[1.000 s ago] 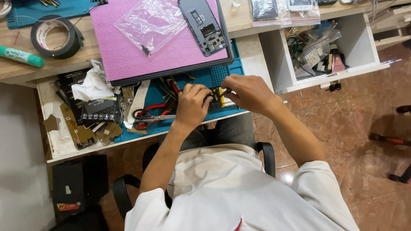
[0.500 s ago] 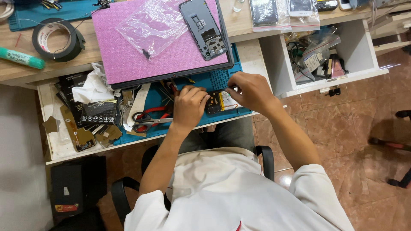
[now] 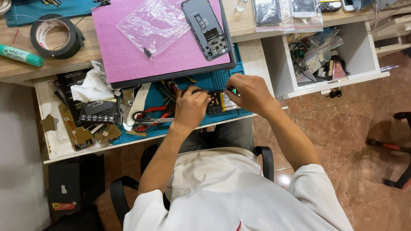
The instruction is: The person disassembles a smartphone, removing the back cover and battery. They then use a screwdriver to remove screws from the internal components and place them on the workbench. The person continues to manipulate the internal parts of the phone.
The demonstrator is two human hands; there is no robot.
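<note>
Under both hands, in the open blue-lined drawer: small dark board with yellow patches, left hand curled over its left end, right hand at its right; whether either hand's fingers pinch it cannot be told. Since a second ago both hands have shifted slightly along the drawer, the board staying beneath them. Left of the fingers, red-handled scissors; beyond them, pink mat bearing a grey phone frame.

I count one pink mat, one clear plastic bag and one opened phone body on my bench. There is one tape roll, one green marker, one pair of red-handled scissors. Two drawers stand open: one pulled-out drawer before me, one white drawer at my right.
</note>
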